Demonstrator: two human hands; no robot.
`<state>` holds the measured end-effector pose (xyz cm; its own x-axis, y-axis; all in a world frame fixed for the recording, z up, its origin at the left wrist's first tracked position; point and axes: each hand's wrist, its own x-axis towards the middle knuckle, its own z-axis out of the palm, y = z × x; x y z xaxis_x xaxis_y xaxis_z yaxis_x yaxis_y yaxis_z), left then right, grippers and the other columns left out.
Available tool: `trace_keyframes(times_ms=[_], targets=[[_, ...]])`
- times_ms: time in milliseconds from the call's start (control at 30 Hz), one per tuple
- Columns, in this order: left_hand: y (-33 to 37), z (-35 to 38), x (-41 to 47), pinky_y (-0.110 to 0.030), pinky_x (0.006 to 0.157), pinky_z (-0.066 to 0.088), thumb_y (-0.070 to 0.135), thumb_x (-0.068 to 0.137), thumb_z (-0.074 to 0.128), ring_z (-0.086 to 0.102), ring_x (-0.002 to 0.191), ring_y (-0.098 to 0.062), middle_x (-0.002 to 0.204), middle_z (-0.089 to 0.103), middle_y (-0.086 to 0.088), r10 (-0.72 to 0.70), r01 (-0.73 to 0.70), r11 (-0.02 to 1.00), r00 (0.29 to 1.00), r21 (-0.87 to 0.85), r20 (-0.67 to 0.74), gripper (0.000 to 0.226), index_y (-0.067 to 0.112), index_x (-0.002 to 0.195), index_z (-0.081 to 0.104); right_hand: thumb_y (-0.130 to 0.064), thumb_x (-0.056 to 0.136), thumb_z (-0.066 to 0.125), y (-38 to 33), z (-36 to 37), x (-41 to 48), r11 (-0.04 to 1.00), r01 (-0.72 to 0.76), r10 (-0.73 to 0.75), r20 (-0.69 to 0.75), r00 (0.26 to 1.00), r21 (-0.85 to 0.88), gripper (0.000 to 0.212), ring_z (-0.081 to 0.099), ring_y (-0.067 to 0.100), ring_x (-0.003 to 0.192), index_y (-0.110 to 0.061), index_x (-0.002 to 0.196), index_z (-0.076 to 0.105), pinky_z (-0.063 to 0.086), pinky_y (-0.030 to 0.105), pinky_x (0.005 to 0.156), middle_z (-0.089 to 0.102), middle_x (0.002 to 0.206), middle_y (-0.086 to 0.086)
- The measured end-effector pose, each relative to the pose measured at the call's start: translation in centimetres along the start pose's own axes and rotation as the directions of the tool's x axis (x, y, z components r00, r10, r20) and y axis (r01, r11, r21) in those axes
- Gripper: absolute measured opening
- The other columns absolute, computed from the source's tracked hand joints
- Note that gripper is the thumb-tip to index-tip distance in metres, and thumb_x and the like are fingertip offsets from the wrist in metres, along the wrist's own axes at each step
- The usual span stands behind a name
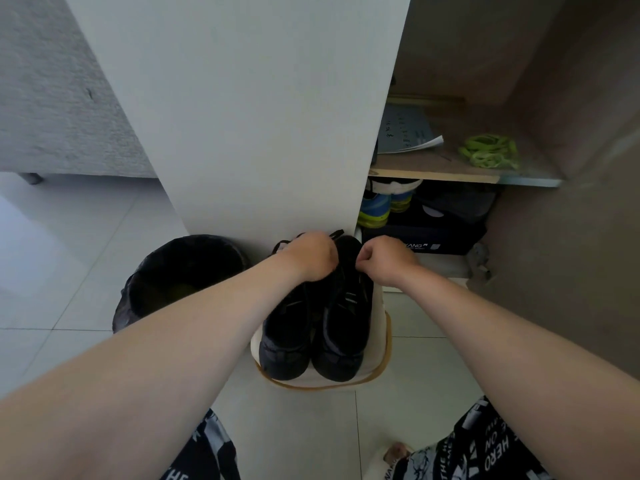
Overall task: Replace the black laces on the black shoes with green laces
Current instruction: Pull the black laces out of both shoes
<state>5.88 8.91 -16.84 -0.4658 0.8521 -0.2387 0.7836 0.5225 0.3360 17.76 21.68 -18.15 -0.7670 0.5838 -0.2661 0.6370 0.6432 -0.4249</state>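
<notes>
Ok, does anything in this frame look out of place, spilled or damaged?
Nothing stands out. The black shoes sit side by side on a small white stool, the left hand and right hand work at their black laces, and the green laces lie bunched on the cabinet shelf.

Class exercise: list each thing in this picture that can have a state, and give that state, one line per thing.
black shoes: side by side on a stool, black laces still in
green laces: bundled loose on the cupboard shelf, untouched
left hand: closed at the laces
right hand: pinching a lace
bin: open, lined
</notes>
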Motion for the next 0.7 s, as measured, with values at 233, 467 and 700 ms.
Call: trace_keyframes(times_ms=[233, 467, 700], targets=[[0.4, 1.3, 0.7, -0.031, 0.083, 0.051, 0.031, 0.086, 0.071, 0.066, 0.098, -0.022, 0.1, 0.074, -0.001, -0.04, 0.038, 0.999, 0.997, -0.032, -0.072, 0.013, 0.021, 0.092, 0.077, -0.019, 0.096, 0.06, 0.7, -0.1, 0.4, 0.991, 0.011, -0.013, 0.008, 1.0, 0.133, 0.019, 0.067, 0.024, 0.082, -0.009, 0.086, 0.072, 0.053, 0.035, 0.075, 0.072, 0.088, 0.007], [1.2, 1.5, 0.6, -0.034, 0.08, 0.052, 0.028, 0.09, 0.056, 0.064, 0.1, -0.026, 0.104, 0.071, -0.003, -0.017, 0.021, 0.998, 0.998, 0.056, -0.059, 0.023, 0.019, 0.103, 0.073, -0.024, 0.087, 0.07, 0.2, 0.1, 1.0, 0.987, 0.147, -0.141, -0.076, 0.987, 0.072, 0.01, 0.06, 0.016, 0.098, -0.031, 0.091, 0.065, 0.051, 0.035, 0.089, 0.059, 0.107, -0.003], [0.9, 1.2, 0.6, -0.032, 0.074, 0.042, 0.024, 0.093, 0.054, 0.063, 0.099, -0.03, 0.105, 0.067, -0.012, 0.016, -0.015, 1.0, 0.999, 0.023, -0.041, 0.018, 0.01, 0.101, 0.061, -0.027, 0.087, 0.067, -0.1, 1.0, 0.6, 0.976, 0.206, -0.207, 0.003, 0.978, 0.07, 0.021, 0.067, 0.017, 0.096, -0.033, 0.104, 0.077, 0.056, 0.038, 0.085, 0.075, 0.103, -0.007]])
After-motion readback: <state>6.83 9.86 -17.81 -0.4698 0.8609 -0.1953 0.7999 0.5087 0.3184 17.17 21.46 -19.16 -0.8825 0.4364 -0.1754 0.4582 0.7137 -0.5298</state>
